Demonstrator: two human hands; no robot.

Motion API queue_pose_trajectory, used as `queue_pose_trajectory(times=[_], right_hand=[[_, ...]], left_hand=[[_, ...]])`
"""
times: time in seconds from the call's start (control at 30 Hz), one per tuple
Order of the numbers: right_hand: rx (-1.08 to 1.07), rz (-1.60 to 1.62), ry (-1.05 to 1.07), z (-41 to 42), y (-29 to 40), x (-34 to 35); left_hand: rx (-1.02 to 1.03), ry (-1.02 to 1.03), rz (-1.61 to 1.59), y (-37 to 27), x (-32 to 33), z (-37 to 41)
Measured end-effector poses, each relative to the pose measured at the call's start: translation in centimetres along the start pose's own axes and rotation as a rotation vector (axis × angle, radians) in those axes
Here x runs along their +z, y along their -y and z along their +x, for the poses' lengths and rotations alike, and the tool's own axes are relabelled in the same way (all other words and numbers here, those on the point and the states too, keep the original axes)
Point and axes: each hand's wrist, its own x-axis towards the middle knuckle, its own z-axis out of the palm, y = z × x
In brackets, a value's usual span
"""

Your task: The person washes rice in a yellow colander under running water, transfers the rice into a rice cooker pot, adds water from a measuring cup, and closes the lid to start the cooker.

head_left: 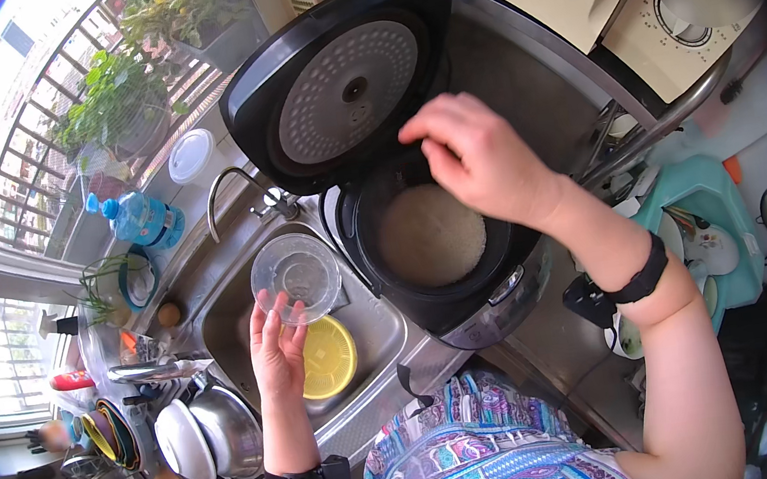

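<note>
A clear round plastic container (295,274) rests in the grip of my left hand (279,355) over the sink. My fingers pinch its near rim, and it looks see-through. Beneath it, a yellow plastic strainer basket (329,359) sits in the stainless-steel sink (383,316). My right hand (481,154) hovers above a black rice cooker (451,314), its fingers bent and no object visible in them. The cooker's lid (341,85) stands raised. Inside its dark pot, pale rice grains in cloudy water (431,240) are partly covered from view by my right hand.
A curved faucet (224,188) rises behind the sink. On the left are a blue bottle (147,220), a steel pot (230,423) and a white bowl (183,440). To the right stands a turquoise dish rack (723,195) with dishes. A cream microwave (662,35) is overhead.
</note>
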Motion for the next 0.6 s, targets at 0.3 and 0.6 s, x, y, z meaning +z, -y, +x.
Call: queue_pose_trajectory(times=[0.3, 0.6], right_hand=[[-0.251, -0.13, -0.234, 5.6, -1.3, -2.3], [-0.142, -0.346, -0.217, 10.0, -2.5, 0.9]], left_hand=[[-0.029, -0.017, -0.004, 0.7, 0.7, 0.4], [-0.013, -0.01, -0.028, 0.5, 0.9, -0.8]])
